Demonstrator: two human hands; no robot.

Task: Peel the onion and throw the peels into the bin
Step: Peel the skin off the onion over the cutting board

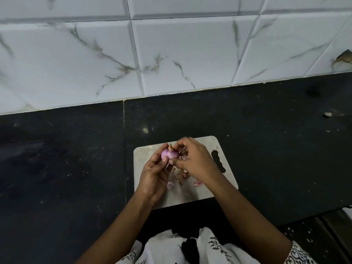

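Observation:
A small purple onion [169, 154] is held above a pale chopping board [144, 155]. My left hand [155, 180] cups it from below, thumb on its near side. My right hand [192, 159] pinches the dry brownish skin at the onion's top between thumb and fingers. Loose peels [180, 174] lie in a heap on the board under my hands, with pink scraps [197, 182] beside them. No bin is in view.
The board rests on a dark stone counter [66, 159] that runs to a white marble-pattern tiled wall [171, 54]. A small scrap [327, 114] lies at the counter's far right. The counter's front edge drops off at the lower right.

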